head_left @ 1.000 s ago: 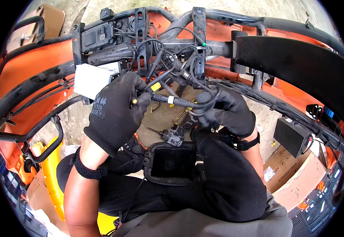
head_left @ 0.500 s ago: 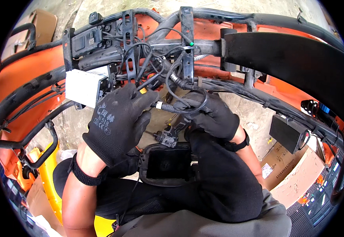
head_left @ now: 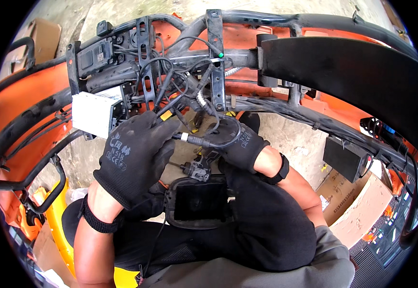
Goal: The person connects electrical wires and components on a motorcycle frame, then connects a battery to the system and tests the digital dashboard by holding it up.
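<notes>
Both my hands wear black work gloves. My left hand (head_left: 134,158) has its fingers curled at the tip of a black cable connector (head_left: 197,140) with a white band. My right hand (head_left: 242,146) is closed on the same cable where it bends in a loop (head_left: 237,127). Its fingertips are partly hidden behind the cable. Just beyond both hands, a tangle of black wires (head_left: 170,81) hangs from the black tube frame (head_left: 247,58). A silver-white finned box (head_left: 93,114) is fixed to the frame left of my left hand.
Below my hands lie a dark power tool (head_left: 198,169) and an open black case (head_left: 170,204) between my legs. A broad black curved panel (head_left: 333,62) sticks out at the right. Cardboard boxes (head_left: 362,206) stand lower right, with a black box (head_left: 345,158) hanging near them.
The whole view has shifted, so the frame sits slightly further left. My right hand has turned and moved left and down. More of the connector's tip shows between my hands.
</notes>
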`<state>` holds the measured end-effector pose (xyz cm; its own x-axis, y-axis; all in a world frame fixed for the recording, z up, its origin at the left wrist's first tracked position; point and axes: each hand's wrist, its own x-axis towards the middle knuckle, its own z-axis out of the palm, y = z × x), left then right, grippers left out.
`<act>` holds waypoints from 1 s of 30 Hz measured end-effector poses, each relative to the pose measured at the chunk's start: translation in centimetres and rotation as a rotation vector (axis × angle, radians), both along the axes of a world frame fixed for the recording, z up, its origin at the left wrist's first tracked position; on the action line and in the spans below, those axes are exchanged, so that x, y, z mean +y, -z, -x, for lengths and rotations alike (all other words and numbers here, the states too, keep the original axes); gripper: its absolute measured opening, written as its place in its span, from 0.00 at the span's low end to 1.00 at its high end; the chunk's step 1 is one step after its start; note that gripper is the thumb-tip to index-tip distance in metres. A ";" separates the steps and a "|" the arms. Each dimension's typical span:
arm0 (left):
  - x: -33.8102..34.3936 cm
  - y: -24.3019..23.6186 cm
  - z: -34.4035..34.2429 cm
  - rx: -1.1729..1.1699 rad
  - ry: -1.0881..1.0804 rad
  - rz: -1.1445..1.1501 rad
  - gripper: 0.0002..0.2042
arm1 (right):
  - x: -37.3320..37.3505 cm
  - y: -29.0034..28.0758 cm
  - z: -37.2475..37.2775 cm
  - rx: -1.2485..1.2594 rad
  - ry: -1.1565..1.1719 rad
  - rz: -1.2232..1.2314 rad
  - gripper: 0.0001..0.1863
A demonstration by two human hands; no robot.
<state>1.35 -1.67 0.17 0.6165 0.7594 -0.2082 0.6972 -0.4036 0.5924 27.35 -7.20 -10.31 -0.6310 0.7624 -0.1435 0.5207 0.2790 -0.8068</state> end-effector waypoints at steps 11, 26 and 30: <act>0.1 0.3 0.2 -0.068 -0.008 0.023 0.17 | 1.3 -3.2 -0.7 0.441 0.309 0.719 0.16; 0.1 0.7 0.3 -0.088 -0.048 0.076 0.16 | 1.2 -3.4 -1.1 0.661 0.396 0.955 0.08; 0.3 0.9 0.3 -0.131 -0.061 0.058 0.14 | 1.2 -3.1 -0.8 0.568 0.368 1.005 0.10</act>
<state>1.05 -1.32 -0.73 0.5946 0.7851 -0.1736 0.6346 -0.3257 0.7008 28.19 -5.97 -7.19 -0.5654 0.6171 -0.5474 -0.0616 -0.6934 -0.7180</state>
